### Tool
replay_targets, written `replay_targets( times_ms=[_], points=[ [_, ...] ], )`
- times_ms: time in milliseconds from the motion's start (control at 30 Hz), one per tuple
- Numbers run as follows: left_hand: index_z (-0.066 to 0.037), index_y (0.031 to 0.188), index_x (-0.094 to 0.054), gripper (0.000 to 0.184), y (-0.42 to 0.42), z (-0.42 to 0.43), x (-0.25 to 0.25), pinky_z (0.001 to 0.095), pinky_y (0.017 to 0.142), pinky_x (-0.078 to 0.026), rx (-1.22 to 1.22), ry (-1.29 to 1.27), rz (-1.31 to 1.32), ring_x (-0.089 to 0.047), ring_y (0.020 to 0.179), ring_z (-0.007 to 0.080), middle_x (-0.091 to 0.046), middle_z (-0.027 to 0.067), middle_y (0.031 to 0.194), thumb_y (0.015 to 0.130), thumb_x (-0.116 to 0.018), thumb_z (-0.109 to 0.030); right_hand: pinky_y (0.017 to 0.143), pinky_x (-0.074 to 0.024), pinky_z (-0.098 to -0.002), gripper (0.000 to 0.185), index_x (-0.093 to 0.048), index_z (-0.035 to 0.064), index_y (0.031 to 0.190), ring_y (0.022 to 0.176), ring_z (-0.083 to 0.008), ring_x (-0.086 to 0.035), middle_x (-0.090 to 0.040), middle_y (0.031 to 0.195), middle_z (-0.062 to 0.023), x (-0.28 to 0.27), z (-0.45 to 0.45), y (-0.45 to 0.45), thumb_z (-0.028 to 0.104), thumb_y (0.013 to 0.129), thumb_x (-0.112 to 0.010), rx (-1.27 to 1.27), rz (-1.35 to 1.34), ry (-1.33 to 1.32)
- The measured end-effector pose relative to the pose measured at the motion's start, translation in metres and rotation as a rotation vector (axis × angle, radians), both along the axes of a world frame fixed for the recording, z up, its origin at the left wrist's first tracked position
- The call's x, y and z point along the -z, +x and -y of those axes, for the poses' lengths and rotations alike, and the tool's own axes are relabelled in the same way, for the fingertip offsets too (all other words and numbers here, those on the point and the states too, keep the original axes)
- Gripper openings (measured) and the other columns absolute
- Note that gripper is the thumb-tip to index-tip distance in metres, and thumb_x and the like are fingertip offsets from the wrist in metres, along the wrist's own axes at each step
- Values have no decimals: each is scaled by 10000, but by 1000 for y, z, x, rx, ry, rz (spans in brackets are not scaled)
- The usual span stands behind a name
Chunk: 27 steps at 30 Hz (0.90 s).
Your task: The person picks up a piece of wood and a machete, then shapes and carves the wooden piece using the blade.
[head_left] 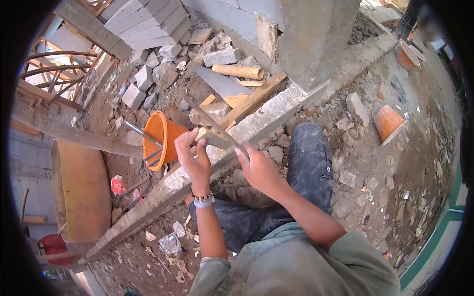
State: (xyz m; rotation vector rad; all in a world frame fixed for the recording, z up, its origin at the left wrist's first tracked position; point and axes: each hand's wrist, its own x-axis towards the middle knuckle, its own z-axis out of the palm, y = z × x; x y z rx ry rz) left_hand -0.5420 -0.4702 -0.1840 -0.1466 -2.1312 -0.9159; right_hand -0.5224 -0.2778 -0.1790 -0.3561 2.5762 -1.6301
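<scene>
My left hand [194, 157] grips a short piece of wood [216, 139] near its end, above the concrete ledge [276, 111]. In my right hand [261, 170] is a long, narrow, dark machete-like blade [211, 115]; its handle is hidden in my fist. The blade slants up and left across the wood; whether it touches cannot be made out. Just beyond lie a handsaw [219, 83] with a light wooden handle, a wooden beam [256, 98] and a bamboo tube [239, 72]. An orange bucket [165, 129] with metal rods or tool handles stands left of my left hand.
Concrete blocks [148, 22] are stacked at the back, with rubble [143, 79] before them. A concrete column [316, 44] rises beyond the ledge. A tipped orange bucket [389, 123] lies on the right. A large tan container [81, 192] stands at left.
</scene>
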Motion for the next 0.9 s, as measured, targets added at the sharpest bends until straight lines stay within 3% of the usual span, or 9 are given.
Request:
replay_targets(
  times_ms=[33,167,267,333,533,667,733,800,900],
  points=[
    [-33,1217,-657,274,1,-1,-4,369,814,-520,-5,-29,1,-619,994,300,-628,155,1102,951,-708,-77,669,-481,-569,337,-595,-51,1071,767,-519,-645,-651,766,-299,9,0,-2,271,1086,-498,-35,58,142],
    [-5,1212,-629,282,2,-6,-16,388,926,-491,-31,-74,116,-620,1051,286,-625,141,1116,933,-670,-5,716,-493,-591,319,-608,-45,1075,852,-540,-637,-660,839,-335,34,1,-11,254,1080,-499,-11,152,87],
    [-2,1217,-626,286,2,-6,-14,387,940,-494,-25,-46,92,-625,1060,295,-626,150,1128,935,-672,-12,758,-495,-585,380,-620,-57,1078,888,-544,-633,-662,873,-344,37,-1,-9,302,1080,-498,-52,188,39],
    [-16,1219,-644,273,-1,-6,-11,378,859,-507,-2,-49,46,-617,1002,290,-623,158,1110,955,-692,-69,823,-489,-588,460,-628,-80,1115,959,-550,-626,-666,929,-359,34,-6,-14,358,1081,-493,-101,240,59],
    [-14,1227,-628,289,5,-9,-13,377,853,-507,10,-24,77,-614,958,287,-618,172,1140,952,-703,-63,830,-494,-548,449,-671,-54,1103,928,-535,-630,-680,925,-326,45,-3,-24,364,1071,-509,-124,199,156],
    [1,1196,-592,326,10,-9,-24,393,912,-518,65,-18,87,-649,1037,323,-625,189,1185,921,-747,-79,873,-508,-512,422,-658,-62,1125,966,-471,-678,-719,923,-272,38,-1,-23,320,1069,-488,-144,289,-18],
    [-25,1172,-576,450,12,-11,-29,401,962,-514,124,141,178,-658,1127,308,-671,173,1201,844,-841,-183,880,-500,-517,456,-650,-84,1130,973,-471,-677,-718,920,-273,35,1,-23,331,1075,-468,-186,307,62],
    [-29,1193,-558,487,10,-13,-38,392,975,-516,229,253,265,-670,1102,264,-679,150,1194,849,-845,-220,876,-484,-546,483,-649,-98,1117,974,-502,-662,-704,938,-301,64,3,-25,343,1079,-457,-169,223,86],
    [-26,1177,-552,449,-4,-25,-36,361,937,-524,292,502,184,-674,1055,196,-691,105,1125,890,-816,-247,871,-467,-563,495,-653,-100,1113,988,-528,-644,-685,977,-335,61,9,-23,349,1079,-448,-177,236,119]
  ],
)
